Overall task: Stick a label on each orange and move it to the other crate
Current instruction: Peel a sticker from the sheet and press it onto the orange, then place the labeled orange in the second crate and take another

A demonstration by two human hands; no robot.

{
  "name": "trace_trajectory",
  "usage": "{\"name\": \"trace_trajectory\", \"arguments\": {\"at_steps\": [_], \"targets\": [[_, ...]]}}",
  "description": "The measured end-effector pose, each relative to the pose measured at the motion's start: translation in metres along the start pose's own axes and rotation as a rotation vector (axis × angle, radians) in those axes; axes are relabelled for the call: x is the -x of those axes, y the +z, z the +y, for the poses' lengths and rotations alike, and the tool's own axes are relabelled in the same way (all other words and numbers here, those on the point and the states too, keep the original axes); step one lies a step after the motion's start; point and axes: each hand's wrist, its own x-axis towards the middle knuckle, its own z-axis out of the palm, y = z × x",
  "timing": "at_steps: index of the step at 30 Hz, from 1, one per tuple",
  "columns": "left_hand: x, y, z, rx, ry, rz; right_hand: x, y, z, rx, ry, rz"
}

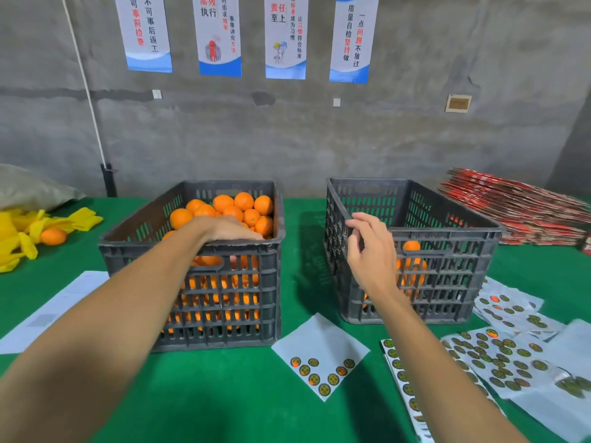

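Here, your left hand (235, 232) reaches into the left crate (192, 251), directly over the oranges (243, 206); its grip is hidden. Your right hand (367, 251), loosely curled and holding nothing, hovers beside the right crate (447, 238).

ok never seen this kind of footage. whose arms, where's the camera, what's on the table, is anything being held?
No machine here: a person's bare arms, filmed by a head-worn camera looking forward and down. The left hand reaches into the left crate, full of oranges; whether it grips one is hidden. The right hand hovers by the right crate, fingers loosely curled, with nothing visible in them; that crate holds only a few oranges. On the green table lie label sheets, with more at the right, and one loose orange on yellow material at the left.
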Motion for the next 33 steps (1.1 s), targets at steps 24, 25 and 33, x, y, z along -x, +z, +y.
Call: {"name": "trace_trajectory", "arguments": {"at_steps": [24, 25, 33], "targets": [[0.073, 0.126, 0.080, 0.256, 0.994, 1.050, 0.173, 0.039, -0.018, -0.139, 0.268, -0.996], [0.073, 0.136, 0.078, 0.245, 0.997, 1.019, 0.177, 0.039, -0.017, -0.127, 0.262, -0.999], [0.060, 0.197, 0.053, 0.353, 0.880, 0.771, 0.182, 0.040, -0.024, -0.100, 0.250, -0.918]]}}
